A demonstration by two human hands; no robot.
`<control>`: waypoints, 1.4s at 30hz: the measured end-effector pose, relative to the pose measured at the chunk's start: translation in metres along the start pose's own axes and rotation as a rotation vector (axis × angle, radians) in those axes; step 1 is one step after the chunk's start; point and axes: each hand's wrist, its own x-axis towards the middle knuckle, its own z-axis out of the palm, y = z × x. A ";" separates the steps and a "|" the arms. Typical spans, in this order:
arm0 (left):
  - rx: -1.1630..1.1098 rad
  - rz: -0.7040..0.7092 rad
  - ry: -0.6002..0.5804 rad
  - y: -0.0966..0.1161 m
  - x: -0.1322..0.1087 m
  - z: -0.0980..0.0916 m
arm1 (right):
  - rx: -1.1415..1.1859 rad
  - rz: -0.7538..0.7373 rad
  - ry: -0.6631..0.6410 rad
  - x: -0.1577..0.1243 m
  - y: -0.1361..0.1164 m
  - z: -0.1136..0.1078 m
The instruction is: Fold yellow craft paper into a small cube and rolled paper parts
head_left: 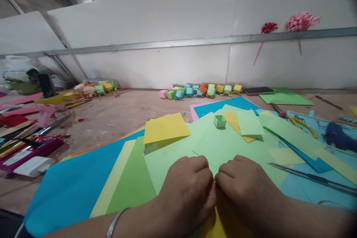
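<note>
My left hand (187, 189) and my right hand (245, 186) rest close together at the bottom centre, both curled into loose fists, knuckles touching. A yellow sheet (216, 227) shows beneath and between them; both hands seem to pinch its edge, though the fingertips are hidden. They lie on a pale green sheet (223, 145). A small green folded paper cube (219, 121) stands just beyond the hands. A yellow paper square (165, 128) lies to the left of it.
Blue and green sheets (83, 186) spread to the left. A row of small coloured paper cubes (200, 90) lines the white wall. A craft knife (306, 176), yellow-handled pliers (302, 123) and a blue glue gun (338, 136) lie at right. Pens and scraps (25, 137) crowd the left.
</note>
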 end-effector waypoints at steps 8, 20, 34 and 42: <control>-0.146 -0.144 -0.020 -0.002 -0.001 0.000 | -0.054 -0.016 0.009 0.002 0.000 0.001; -1.570 -0.899 -0.258 -0.013 0.018 0.002 | 0.482 0.414 -0.292 0.014 0.015 -0.007; -1.903 -1.173 -0.335 -0.003 0.022 0.007 | 0.477 0.413 -0.287 0.015 0.016 -0.006; -1.849 -1.050 -0.292 -0.002 0.012 0.014 | 0.517 0.376 -0.307 0.015 0.017 -0.009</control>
